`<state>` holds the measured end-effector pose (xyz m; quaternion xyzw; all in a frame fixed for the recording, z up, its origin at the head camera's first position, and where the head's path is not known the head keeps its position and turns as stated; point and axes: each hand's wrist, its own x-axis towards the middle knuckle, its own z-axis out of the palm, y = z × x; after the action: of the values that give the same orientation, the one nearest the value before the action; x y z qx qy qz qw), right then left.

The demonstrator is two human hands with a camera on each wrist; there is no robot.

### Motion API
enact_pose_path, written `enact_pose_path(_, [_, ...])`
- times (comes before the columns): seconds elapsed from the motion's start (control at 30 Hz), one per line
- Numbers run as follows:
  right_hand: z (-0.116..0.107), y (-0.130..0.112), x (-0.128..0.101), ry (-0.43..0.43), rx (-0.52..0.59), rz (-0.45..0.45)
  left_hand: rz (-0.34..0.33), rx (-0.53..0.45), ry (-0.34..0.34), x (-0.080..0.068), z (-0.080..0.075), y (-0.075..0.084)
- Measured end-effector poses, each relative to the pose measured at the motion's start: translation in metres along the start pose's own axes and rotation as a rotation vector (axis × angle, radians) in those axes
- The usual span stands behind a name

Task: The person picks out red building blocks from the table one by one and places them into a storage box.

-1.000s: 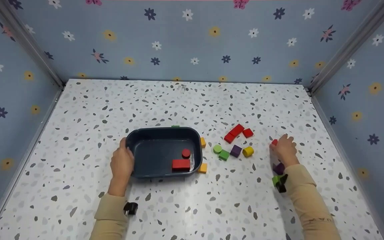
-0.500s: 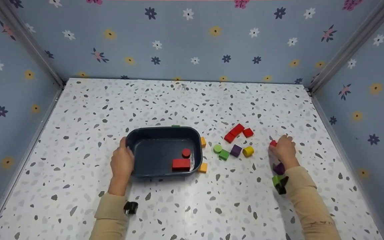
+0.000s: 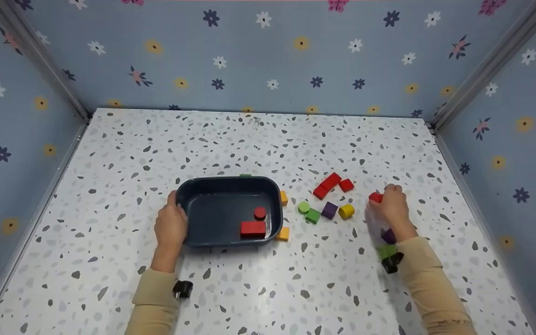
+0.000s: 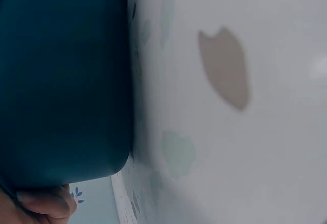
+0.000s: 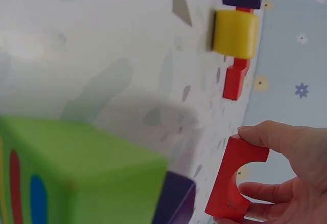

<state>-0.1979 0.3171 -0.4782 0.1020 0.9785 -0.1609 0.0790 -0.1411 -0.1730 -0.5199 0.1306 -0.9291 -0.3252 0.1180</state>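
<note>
In the head view my left hand (image 3: 170, 228) grips the left side of a dark blue basin (image 3: 212, 223), its fingers at the rim in the left wrist view. A red rectangular block (image 3: 252, 229) and a red round block (image 3: 259, 213) lie inside the basin, toward its right. Over at the right, my right hand (image 3: 393, 208) pinches a red arch block (image 5: 223, 180) between thumb and fingers; the right wrist view shows its curved cut-out facing the palm. Below that hand lie a purple block (image 3: 388, 236) and a green block (image 3: 387, 251), the latter partly behind the wrist camera.
Between basin and right hand lie a yellow cylinder (image 3: 346, 211), a purple cube (image 3: 330, 210), a green block (image 3: 312, 216), a light green round block (image 3: 304, 207) and several red blocks (image 3: 331, 181). Orange blocks (image 3: 283, 234) sit against the basin's right side. Patterned walls (image 3: 268, 56) enclose the table.
My right hand has shifted slightly left with the red arch block, which now shows more beside the thumb. The left hand and basin stay where they were.
</note>
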Motion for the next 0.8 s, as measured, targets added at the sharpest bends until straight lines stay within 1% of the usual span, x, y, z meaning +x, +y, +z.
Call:
enact_pose_path(0.23, [-0.003,-0.022,-0.009,-0.008,0.056,-0.021,0.002,0.007,0.010,0.000,0.000,0.000])
enact_pose_path(0.47, [-0.002,-0.043,-0.021,0.059,0.103,-0.126,0.011,0.012,0.024,0.000,0.000,-0.001])
enact_pose_path(0.67, [-0.002,-0.063,-0.032,0.099,0.142,-0.203,0.006,0.022,0.024,0.000,0.001,-0.001])
enact_pose_path(0.8, [0.000,-0.077,-0.039,0.137,0.162,-0.270,0.010,0.022,0.032,0.000,0.002,-0.001])
